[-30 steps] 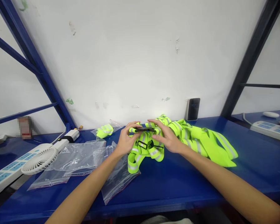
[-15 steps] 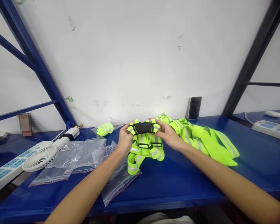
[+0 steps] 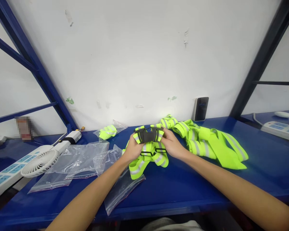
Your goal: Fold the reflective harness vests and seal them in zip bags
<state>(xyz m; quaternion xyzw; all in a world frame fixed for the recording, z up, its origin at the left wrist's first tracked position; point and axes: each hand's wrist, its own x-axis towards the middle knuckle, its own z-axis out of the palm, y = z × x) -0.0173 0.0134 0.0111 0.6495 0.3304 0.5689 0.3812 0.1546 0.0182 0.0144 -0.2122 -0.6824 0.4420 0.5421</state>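
A fluorescent yellow reflective strap (image 3: 137, 166) with silver stripes hangs bunched between my hands, its lower loops close to the table. Across its top runs a black plastic side-release buckle (image 3: 148, 135), its two halves joined. My left hand (image 3: 134, 147) is closed around the strap and the buckle's left end. My right hand (image 3: 170, 142) grips the strap at the buckle's right end; some of its fingers are hidden behind. Two black rectangular sliders (image 3: 146, 153) show on the webbing below the buckle.
More yellow reflective straps (image 3: 207, 141) lie heaped on the blue table (image 3: 183, 186) at right. Clear plastic bags (image 3: 82, 157) spread at left, near a white fan (image 3: 39, 163) and a power strip (image 3: 12, 170). A bagged strap (image 3: 108, 132) and a dark-screened device (image 3: 201, 109) stand by the wall.
Both hands have shifted slightly closer together, and the buckle has tipped and dropped a little. My left hand now covers more of the strap.
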